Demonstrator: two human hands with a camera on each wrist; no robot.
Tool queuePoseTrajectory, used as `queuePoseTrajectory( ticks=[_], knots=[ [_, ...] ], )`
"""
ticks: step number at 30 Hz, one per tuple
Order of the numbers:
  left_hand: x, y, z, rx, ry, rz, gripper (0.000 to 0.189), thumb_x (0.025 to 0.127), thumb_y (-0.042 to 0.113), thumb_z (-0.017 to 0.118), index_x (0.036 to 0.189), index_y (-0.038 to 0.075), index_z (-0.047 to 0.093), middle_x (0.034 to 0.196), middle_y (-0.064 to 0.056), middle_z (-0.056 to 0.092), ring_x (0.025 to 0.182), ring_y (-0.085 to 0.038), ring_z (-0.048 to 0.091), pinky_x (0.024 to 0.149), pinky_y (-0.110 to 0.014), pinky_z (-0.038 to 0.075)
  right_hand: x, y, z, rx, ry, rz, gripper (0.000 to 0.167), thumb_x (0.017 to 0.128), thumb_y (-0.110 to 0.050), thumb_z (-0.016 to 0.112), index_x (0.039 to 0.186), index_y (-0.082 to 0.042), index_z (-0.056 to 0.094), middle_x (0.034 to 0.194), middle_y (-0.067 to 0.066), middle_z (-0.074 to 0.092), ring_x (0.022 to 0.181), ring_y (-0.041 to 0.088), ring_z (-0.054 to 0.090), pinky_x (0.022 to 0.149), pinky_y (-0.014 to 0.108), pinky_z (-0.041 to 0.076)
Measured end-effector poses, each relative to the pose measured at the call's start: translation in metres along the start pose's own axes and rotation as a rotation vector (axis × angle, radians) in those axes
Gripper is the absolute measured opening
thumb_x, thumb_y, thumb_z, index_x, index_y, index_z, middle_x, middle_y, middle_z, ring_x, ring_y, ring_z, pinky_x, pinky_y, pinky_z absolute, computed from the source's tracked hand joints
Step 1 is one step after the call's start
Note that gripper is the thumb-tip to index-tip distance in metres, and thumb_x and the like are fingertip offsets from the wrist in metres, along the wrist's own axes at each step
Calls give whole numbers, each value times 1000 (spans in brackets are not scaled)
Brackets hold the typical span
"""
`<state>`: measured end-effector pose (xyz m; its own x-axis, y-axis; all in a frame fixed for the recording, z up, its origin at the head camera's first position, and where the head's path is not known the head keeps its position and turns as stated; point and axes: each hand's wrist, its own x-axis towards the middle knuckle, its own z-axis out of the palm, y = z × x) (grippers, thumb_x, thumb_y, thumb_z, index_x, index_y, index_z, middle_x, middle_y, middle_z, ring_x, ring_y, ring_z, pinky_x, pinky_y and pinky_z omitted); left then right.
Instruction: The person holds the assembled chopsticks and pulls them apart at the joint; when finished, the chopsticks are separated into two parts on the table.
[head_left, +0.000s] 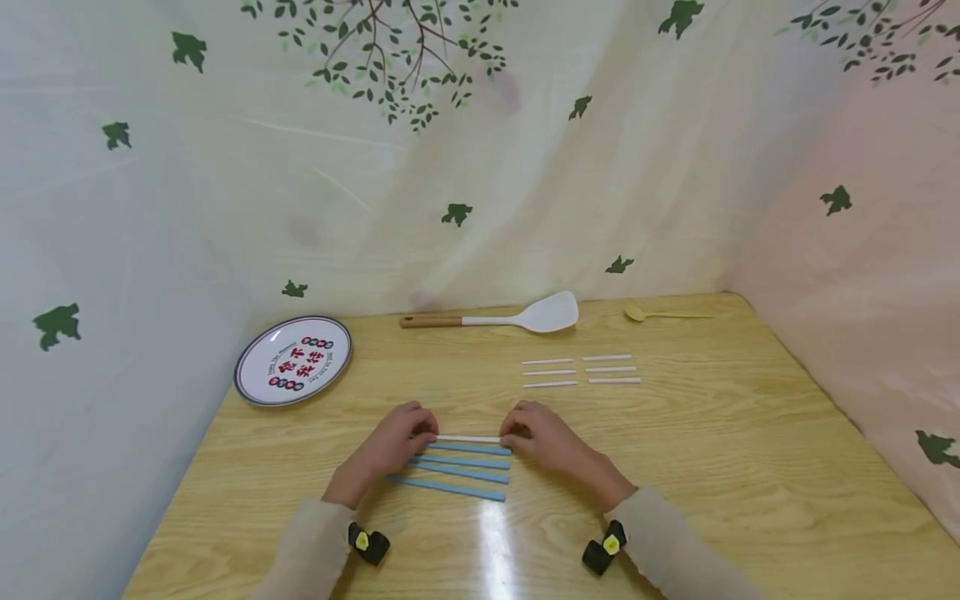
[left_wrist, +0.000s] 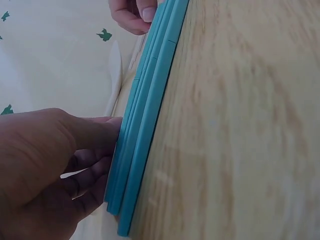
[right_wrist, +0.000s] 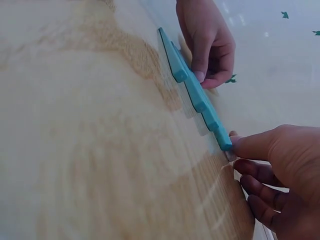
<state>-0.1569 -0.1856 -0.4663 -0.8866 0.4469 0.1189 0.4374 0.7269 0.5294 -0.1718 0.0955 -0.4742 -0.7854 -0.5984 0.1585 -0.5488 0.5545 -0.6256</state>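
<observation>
The pale wooden tabletop (head_left: 720, 433) looks glossy, with visible grain. The flat blue plastic sticks (head_left: 459, 471) look smooth and matt. The round white plate (head_left: 258, 392) shines.

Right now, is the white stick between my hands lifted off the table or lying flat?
Cannot tell. Both hands, left and right, pinch the white stick by its ends, just beyond the blue sticks.
</observation>
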Motion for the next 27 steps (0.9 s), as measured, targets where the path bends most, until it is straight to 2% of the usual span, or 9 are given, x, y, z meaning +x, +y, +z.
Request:
queuePoseTrajectory(
  ticks=[10, 17, 23, 27],
  knots=[
    [2, 6, -4, 33, -23, -13, 7, 89, 9, 65, 84, 13, 61, 80, 5, 52, 76, -9, 47, 72, -29, 44, 0, -4, 0, -46, -7, 5, 7, 91, -22, 66, 90, -16, 68, 88, -7, 58, 86, 10, 52, 77, 29, 46],
    [7, 14, -16, -49, -67, -44, 6, 93, 6, 60, 89, 11, 61, 84, 3, 58, 78, -10, 52, 71, -28, 47, 0, -10, -4, 15, 15, 56, 4, 92, -20, 64, 93, -18, 67, 89, -10, 63, 84, 6, 56, 77, 27, 49],
    [20, 30, -24, 16, -45, 38, 8, 93, 8, 60, 98, 8, 67, 88, 1, 59, 81, -10, 55, 74, -28, 49, 9, -20, -11, 102, 57, 50, 14, 94, -19, 61, 104, -10, 66, 89, -5, 63, 79, 7, 55, 71, 23, 49],
    [31, 45, -26, 52, -45, 85, 7, 93, 10, 62, 97, 8, 67, 87, 0, 57, 80, -12, 54, 72, -27, 48, 19, -27, -14, 112, 68, 24, 15, 94, -21, 61, 104, -11, 68, 90, -4, 63, 78, 7, 55, 69, 22, 49]
  ],
)
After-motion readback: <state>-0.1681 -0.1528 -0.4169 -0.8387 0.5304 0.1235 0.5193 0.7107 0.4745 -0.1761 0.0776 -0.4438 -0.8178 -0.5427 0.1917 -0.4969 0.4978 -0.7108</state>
